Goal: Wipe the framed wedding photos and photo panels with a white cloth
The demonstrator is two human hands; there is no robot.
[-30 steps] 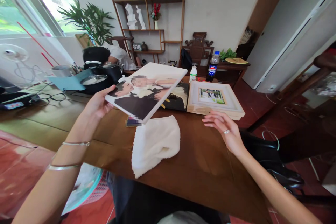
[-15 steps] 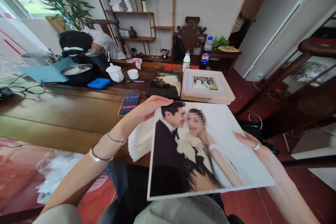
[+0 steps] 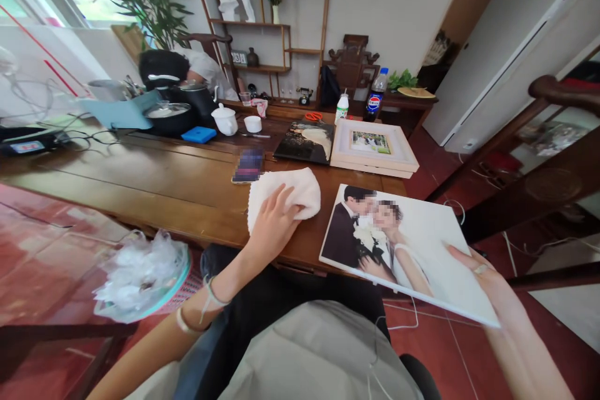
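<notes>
My left hand (image 3: 276, 215) has its fingers on a white cloth (image 3: 309, 184) near the table's front edge; the cloth is folded up about the fingers and thumb. In my right hand (image 3: 478, 265) is a photo panel (image 3: 435, 231) with a wedding picture of a couple, gripped at its right edge. Its thumb lies on the picture's face, while the other fingers are hidden behind. The panel is tilted, picture side up, over the table's edge and my lap.
A phone (image 3: 248, 165) lies beyond the cloth. Farther back are a dark photo panel (image 3: 304, 140), a pale framed picture (image 3: 375, 147), a cola bottle (image 3: 375, 97), a white bottle (image 3: 342, 107) and a lidded cup (image 3: 225, 120). A basket with plastic bags (image 3: 145, 269) stands at lower left.
My left hand has left the photo panel's upper left edge and taken hold of the white cloth. The panel has shifted right, held by my right hand alone.
</notes>
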